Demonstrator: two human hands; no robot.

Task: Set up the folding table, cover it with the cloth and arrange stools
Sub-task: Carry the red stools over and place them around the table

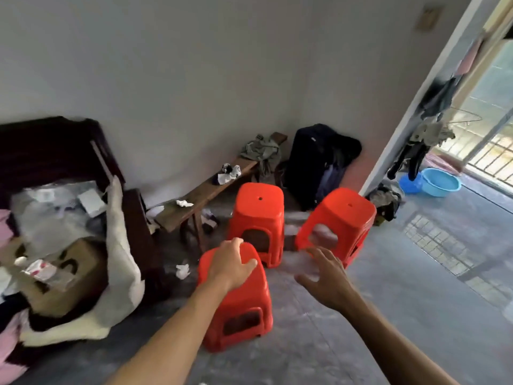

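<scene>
**Three red stools on grey concrete floor; left hand on nearest**

Grey concrete floor (319,343), dusty, littered with white paper scraps at centre. Pale plaster wall (194,79) across upper frame. Three red plastic stools: nearest stool (238,304) at lower centre, middle stool (259,215) behind it, right stool (340,218) just beside that. Left hand (230,263) pressed flat over top of nearest stool, fingers curled over far edge. Right hand (326,276) in the air between nearest and right stools, fingers spread, holding nothing. Wooden bench (205,193) against wall, rags on top. Dark suitcase (313,162) right of bench. Cluttered heap with cardboard box (75,276) at left. Blue basin (441,182) past doorway at right.
</scene>
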